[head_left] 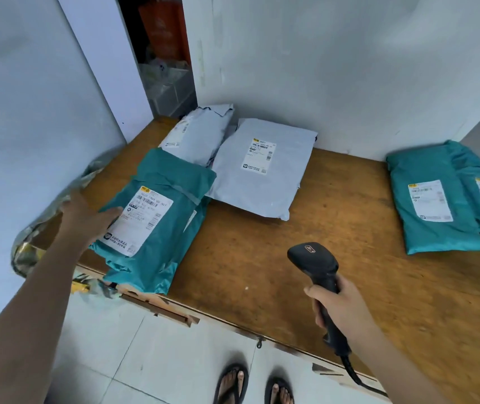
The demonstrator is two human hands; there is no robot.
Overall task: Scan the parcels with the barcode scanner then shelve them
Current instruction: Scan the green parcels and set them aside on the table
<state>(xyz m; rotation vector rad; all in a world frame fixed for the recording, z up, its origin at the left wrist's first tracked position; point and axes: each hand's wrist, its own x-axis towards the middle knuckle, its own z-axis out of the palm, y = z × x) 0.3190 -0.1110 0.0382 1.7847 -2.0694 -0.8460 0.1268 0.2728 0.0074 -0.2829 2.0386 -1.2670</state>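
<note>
The worktop carries every parcel. At its left front corner lies the teal parcel, topmost of a small stack that overhangs the worktop's front edge. Two grey parcels lie at the worktop's back, against the wall, and a teal pair sits at its right end.

The step in hand looks like scanning the teal parcel. To do it well, steady the bag flat so the label does not crease. Then tilt the scanner left until its head faces the barcode at the label's top, square rather than at a glancing angle, since the plastic may glare. The overhang means a hard push could slide the stack off the worktop.

The right hand hovers over the worktop's front edge, forearm coming in from the right. Its fingers are wrapped round the scanner's handle, the head raised and aimed left of centre. The left hand reaches across the worktop's left front corner. Its fingers are spread and released, and the thumb lies on the parcel beside the label.
</note>
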